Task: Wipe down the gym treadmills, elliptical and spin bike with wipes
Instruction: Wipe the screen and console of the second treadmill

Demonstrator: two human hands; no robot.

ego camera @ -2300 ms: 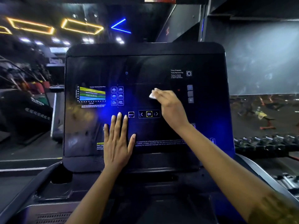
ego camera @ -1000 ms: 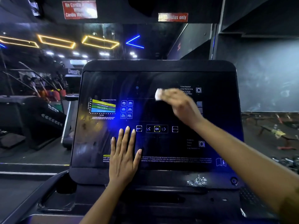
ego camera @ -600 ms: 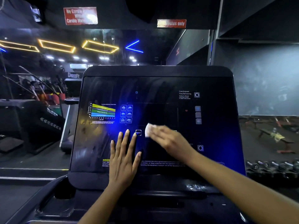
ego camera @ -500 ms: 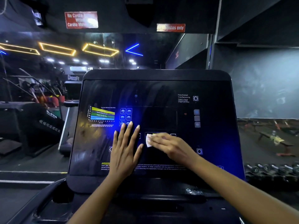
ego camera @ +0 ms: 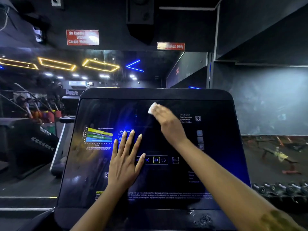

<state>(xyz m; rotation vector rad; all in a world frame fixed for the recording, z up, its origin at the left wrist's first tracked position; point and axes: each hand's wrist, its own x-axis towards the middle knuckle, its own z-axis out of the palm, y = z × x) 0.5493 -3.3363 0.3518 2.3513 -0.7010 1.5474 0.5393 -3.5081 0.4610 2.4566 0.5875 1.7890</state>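
A treadmill console (ego camera: 220, 160) with a dark glossy touch panel fills the middle of the view. Its display shows a coloured chart on the left and an OK button in the centre. My left hand (ego camera: 124, 161) lies flat on the panel with its fingers spread, just left of the OK button. My right hand (ego camera: 168, 125) holds a small white wipe (ego camera: 151, 108) against the upper middle of the panel. Only the wipe's end shows past my fingertips.
A mirror wall behind the console reflects ceiling lights and gym machines. Another treadmill (ego camera: 30, 144) stands to the left. A rack of dumbbells (ego camera: 281, 189) runs along the right, with benches (ego camera: 280, 154) on the floor beyond. Red signs (ego camera: 82, 37) hang above.
My right hand has swept the wipe from beside the OK button up to the upper middle of the panel. My left hand has slid slightly higher on the panel.
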